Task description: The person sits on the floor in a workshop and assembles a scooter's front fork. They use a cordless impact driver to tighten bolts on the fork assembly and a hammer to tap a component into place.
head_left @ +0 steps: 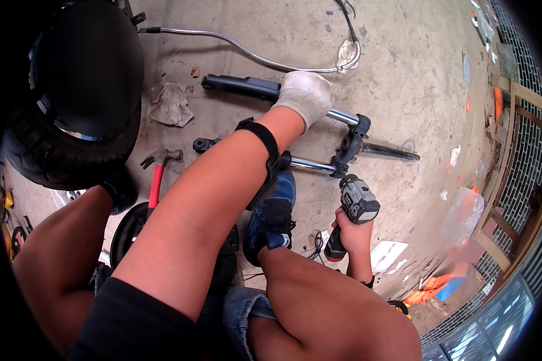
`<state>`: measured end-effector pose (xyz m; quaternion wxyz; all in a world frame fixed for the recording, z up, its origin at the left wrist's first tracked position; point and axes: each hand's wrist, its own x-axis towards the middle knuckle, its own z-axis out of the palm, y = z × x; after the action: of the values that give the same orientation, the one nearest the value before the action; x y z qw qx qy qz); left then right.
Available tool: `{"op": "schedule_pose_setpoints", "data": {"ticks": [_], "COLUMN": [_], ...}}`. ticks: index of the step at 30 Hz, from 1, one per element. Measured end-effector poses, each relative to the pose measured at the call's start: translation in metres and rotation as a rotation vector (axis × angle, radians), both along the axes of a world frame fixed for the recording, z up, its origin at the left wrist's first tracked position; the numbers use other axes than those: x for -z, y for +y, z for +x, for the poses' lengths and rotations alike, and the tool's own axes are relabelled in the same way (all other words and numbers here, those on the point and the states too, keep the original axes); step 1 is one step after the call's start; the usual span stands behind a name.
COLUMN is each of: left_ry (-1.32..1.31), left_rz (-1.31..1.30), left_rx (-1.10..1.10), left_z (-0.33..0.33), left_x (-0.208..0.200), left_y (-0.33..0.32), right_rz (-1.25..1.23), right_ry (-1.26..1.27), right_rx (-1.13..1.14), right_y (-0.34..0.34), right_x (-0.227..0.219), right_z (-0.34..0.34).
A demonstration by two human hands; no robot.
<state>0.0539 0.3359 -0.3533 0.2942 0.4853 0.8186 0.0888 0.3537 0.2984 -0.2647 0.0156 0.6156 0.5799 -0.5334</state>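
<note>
A motorcycle front fork [345,153] lies on the concrete floor, its two legs pointing left and its steering stem to the right. My left hand [306,96], in a whitish work glove, is wrapped round the far leg, where the black lower part meets the chrome tube. The glove hides its fingertips. My left forearm crosses over part of the near leg. My bare right hand [353,233] grips a grey and black cordless power driver [359,200] by its handle. The driver's head is close to the near end of the fork clamp; whether they touch I cannot tell.
A wheel with a knobby tyre [60,162] stands at the left. A red-handled hammer [156,180] lies near it. Farther back are a braided metal hose [241,47] and a crumpled rag [170,105]. My blue shoe [271,219] is beside the near leg. Plastic litter [461,216] lies at right.
</note>
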Motion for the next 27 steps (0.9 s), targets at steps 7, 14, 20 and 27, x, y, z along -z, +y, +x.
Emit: {"op": "schedule_pose_setpoints", "data": {"ticks": [7,14,20,27], "left_ry": [-0.012,-0.012,-0.006,0.01], "left_rz": [-0.01,-0.01,0.025,0.039], "left_rx": [0.005,0.002,-0.02,-0.007], "left_z": [-0.001,0.0,0.001,0.001], "left_x": [-0.002,-0.002,0.005,0.003], "left_y": [0.0,0.001,0.0,-0.001], "right_rz": [-0.003,-0.014,0.01,0.019], "right_ry": [-0.05,-0.046,-0.077,-0.115], "right_rx": [-0.049,-0.044,-0.076,-0.135], "right_y": [0.005,0.008,0.008,0.011], "right_x": [-0.001,-0.004,-0.002,0.0], "right_z": [0.003,0.003,0.005,0.011]}}
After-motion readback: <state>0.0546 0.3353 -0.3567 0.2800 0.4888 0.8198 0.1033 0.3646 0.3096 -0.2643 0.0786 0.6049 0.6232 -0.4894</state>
